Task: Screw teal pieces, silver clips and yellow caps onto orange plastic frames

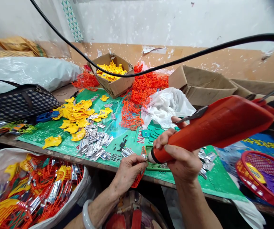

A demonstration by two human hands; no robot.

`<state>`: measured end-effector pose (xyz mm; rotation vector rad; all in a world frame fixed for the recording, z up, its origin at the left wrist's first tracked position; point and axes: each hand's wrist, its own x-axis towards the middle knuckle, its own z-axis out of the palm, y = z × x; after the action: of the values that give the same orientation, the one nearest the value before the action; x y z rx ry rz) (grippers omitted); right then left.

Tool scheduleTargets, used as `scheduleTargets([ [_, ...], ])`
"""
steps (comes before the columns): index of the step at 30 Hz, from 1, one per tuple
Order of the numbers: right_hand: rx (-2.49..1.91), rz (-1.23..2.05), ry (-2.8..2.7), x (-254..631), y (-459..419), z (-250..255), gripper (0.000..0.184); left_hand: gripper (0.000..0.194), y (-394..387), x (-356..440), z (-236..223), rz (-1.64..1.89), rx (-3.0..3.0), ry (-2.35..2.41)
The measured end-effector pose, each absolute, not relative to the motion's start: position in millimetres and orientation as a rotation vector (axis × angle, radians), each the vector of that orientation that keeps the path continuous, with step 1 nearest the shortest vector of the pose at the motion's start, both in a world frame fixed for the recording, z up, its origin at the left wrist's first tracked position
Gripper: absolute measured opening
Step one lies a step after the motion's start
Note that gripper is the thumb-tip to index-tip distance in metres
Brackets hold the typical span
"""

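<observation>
My right hand [178, 156] is wrapped round a big red electric screwdriver [219, 125], whose black tip points left at a small piece pinched in my left hand [128, 168]. That piece is an orange plastic part [137, 179] with a bit of silver metal at the fingertips. The two hands meet above a green plastic grid [157, 165] at the table's front edge. Silver metal clips [95, 146] and yellow plastic pieces [76, 116] lie on the green mat [62, 140] to the left. A black cable [151, 68] runs from the tool across the view.
A white bag [35, 194] at lower left holds finished mixed parts. A cardboard box [114, 76] of yellow pieces, orange plastic frames [141, 92], a white plastic sheet [165, 106] and a red basket [263, 175] surround the work spot. A checked handbag [17, 101] lies at left.
</observation>
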<state>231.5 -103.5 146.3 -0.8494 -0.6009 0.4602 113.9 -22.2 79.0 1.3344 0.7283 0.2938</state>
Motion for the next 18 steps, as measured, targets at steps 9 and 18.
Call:
scheduleTargets([
  [9,-0.819,0.434,-0.596,234.7,-104.3,147.1,0.054,0.020,-21.7,112.9,76.7,0.291,1.401,0.700],
  [18,-0.835,0.486,-0.610,227.6,-106.7,144.7,0.026,0.037,-20.3,107.6,65.4,0.325,1.294,0.522],
])
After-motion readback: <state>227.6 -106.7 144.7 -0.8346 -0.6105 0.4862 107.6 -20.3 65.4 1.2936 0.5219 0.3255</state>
